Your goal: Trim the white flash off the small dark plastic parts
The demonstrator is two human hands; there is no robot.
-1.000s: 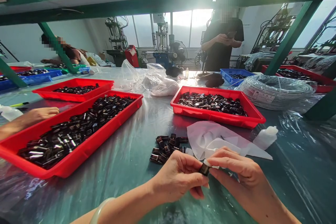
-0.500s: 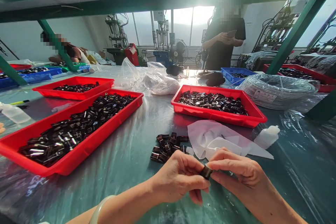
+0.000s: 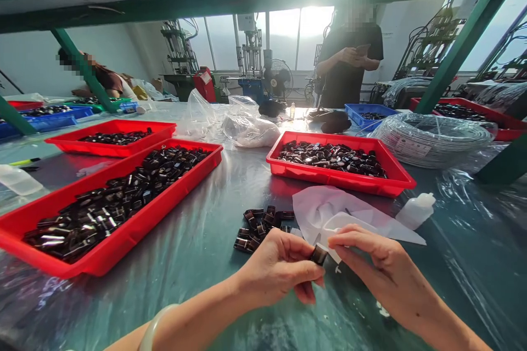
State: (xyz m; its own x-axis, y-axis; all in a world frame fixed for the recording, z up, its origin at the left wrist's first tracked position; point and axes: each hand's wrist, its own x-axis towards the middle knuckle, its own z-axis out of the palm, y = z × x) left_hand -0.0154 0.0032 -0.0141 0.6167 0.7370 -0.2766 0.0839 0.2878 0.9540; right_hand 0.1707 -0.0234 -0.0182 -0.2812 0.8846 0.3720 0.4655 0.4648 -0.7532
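My left hand [image 3: 284, 269] pinches a small glossy dark plastic piece [image 3: 318, 255] between thumb and fingers, a pale edge showing at its upper end. Just right of that piece is my right hand [image 3: 376, 269], thumb and forefinger stretched out with a slight gap between the tips; I see nothing held in it. Behind my left hand lies a loose pile of similar dark pieces [image 3: 257, 225], partly covered by the hand. A white cloth [image 3: 308, 205] is spread beyond my fingers, and a white squeeze bottle [image 3: 416, 211] leans at its right end.
Red trays of dark pieces stand at left [image 3: 193, 192], further left [image 3: 111, 148] and ahead [image 3: 329, 180]. A wrapped cable coil [image 3: 436, 140] lies right. Clear plastic bags [image 3: 251, 130] sit mid-table. Green shelf beams [image 3: 465, 60] frame the view; a person [image 3: 349, 66] stands beyond.
My right hand's fingertips have drawn away from the dark piece, which stays in my left hand. The view has shifted slightly.
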